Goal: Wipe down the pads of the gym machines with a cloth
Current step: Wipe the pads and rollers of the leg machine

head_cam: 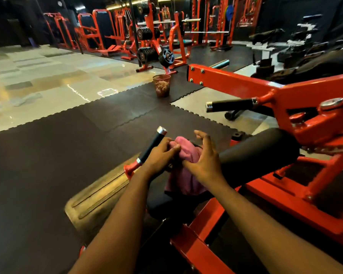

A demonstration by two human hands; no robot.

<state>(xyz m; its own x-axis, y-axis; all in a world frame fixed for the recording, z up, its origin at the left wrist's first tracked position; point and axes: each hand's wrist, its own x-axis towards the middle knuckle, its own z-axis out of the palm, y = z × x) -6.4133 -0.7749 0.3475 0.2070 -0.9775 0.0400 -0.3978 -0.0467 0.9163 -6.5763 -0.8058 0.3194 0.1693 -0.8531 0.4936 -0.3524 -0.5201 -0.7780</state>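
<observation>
A pink cloth is bunched over the near end of a black roller pad on a red machine. My left hand grips the cloth's left side with curled fingers, just beside a black grip handle. My right hand lies against the cloth's right side, thumb on the fabric and fingers spread and raised above it. Part of the cloth hangs down below my hands toward a black seat pad.
A second black handle sticks out of the red frame above the roller pad. A mesh waste bin stands on the dark rubber floor mats ahead. A tan step block lies at the lower left. Red weight racks line the back.
</observation>
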